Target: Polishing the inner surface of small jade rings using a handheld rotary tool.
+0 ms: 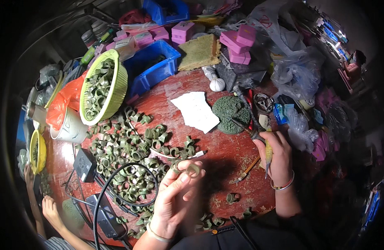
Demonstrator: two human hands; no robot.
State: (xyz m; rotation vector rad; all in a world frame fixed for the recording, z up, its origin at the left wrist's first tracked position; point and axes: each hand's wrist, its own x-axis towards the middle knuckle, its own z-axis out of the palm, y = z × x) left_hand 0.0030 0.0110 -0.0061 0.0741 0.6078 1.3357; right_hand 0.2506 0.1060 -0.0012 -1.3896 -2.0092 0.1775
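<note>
In my left hand (171, 198), thumb and fingers pinch a small olive-green ring (196, 167), raised over the table. My right hand (279, 156) is closed round a yellow-handled tool (268, 153) whose thin metal point hangs downward. A dark-handled pen-like tool (255, 135) with a thin rod also lies at the right fingertips; whether they grip it is unclear. Its rod reaches to a rough dark-green lump (228, 113). Left of my left hand spreads a heap of similar green rings (121, 154). A loose ring (232, 198) lies between my hands, near the table edge.
Beside the lump lies torn white paper (194, 109). A yellow-green basket (120, 93) of rings, a blue bin (175, 56) and pink boxes (246, 35) stand behind. A black cable (102, 200) loops near my left arm. Another person's hand (52, 212) is at left.
</note>
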